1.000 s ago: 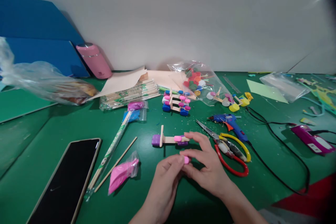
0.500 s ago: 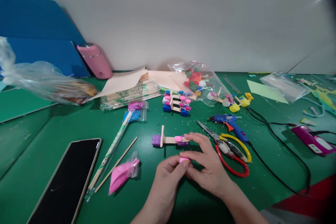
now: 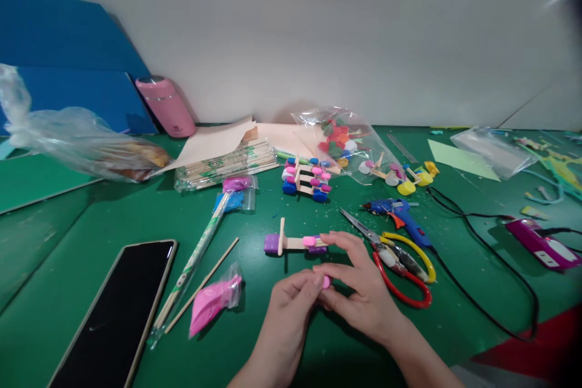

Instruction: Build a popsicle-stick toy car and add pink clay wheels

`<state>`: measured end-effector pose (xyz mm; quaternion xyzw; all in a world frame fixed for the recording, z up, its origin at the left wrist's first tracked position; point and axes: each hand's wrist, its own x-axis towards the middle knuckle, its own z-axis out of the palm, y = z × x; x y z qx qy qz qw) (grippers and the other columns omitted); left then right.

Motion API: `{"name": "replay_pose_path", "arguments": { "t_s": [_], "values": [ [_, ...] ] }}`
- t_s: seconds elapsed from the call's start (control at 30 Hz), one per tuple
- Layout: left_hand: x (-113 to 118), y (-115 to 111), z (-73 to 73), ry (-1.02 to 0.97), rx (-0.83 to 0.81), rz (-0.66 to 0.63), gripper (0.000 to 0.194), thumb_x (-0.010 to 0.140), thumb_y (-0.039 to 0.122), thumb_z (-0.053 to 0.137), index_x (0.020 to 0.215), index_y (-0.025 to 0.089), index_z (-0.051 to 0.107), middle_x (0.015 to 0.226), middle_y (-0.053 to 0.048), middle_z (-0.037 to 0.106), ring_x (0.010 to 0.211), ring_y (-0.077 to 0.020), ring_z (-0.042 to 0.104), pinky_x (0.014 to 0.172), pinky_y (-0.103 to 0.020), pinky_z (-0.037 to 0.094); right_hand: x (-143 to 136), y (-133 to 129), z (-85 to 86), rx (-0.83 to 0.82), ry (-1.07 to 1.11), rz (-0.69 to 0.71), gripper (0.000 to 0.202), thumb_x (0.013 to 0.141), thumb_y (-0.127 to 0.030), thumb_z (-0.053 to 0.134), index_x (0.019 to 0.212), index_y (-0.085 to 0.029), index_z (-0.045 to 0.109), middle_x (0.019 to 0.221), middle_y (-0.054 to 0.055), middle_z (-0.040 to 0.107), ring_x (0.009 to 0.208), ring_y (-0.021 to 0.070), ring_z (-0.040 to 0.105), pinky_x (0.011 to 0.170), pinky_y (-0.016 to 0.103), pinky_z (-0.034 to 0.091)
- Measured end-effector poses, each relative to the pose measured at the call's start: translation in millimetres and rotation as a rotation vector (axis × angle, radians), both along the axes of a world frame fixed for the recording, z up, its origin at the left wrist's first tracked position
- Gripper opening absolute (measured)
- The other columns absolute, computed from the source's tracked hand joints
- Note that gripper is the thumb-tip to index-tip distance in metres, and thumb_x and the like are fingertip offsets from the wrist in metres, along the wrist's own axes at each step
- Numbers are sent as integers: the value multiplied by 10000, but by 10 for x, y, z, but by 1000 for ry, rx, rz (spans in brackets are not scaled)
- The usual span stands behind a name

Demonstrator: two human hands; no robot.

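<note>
A small lump of pink modelling clay [image 3: 326, 282] is pinched between the fingertips of my left hand [image 3: 291, 309] and my right hand [image 3: 361, 297]. Most of the lump is hidden by the fingers. Just beyond lies a small stick model [image 3: 293, 243] with purple clay blocks and a pink clay piece on its right part. My right index finger reaches to its right end and seems to touch it. To the left, an open-looking plastic bag of pink clay [image 3: 213, 300] lies near a wooden stick [image 3: 202, 285].
Scissors [image 3: 395, 254] and a blue glue gun [image 3: 400, 215] with its cord lie at right. Finished-looking clay-and-stick models [image 3: 305, 179] stand behind. A phone [image 3: 113, 315], packed chopsticks [image 3: 195, 254] and a pink flask [image 3: 167, 108] are at left.
The pink clay has turned and shifted slightly right between my fingertips, and my left thumb has moved up over it. The stick model has stayed in place.
</note>
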<state>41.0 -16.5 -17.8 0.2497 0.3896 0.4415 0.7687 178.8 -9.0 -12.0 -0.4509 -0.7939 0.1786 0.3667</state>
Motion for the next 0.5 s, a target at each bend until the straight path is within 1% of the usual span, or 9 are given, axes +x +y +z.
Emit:
{"name": "replay_pose_path", "arguments": {
  "t_s": [0.13, 0.27, 0.5],
  "values": [
    [2, -5, -2, 46, -6, -2, 156, 691, 273, 662, 663, 120, 676, 618, -21, 595, 633, -122, 478, 647, -249, 382, -9, -2, 4, 10, -13, 5, 234, 731, -152, 595, 946, -232, 636, 1240, 48, 436, 1170, 250, 363, 975, 436, 319],
    [0, -13, -9, 90, -10, 24, 133, 691, 252, 661, 679, 120, 672, 679, -37, 616, 670, -132, 486, 662, -255, 383, -17, -10, 8, 43, -19, -4, 263, 716, -165, 607, 972, -225, 621, 1224, 60, 462, 1153, 253, 389, 955, 448, 347],
    [-13, -25, -44, 77, 12, -16, 152, 715, 266, 642, 718, 122, 691, 626, -19, 590, 673, -140, 501, 704, -277, 391, -26, -14, 17, 55, -18, -29, 235, 709, -133, 588, 910, -244, 642, 1195, 51, 491, 1136, 261, 411, 931, 460, 369]
  ]
}}
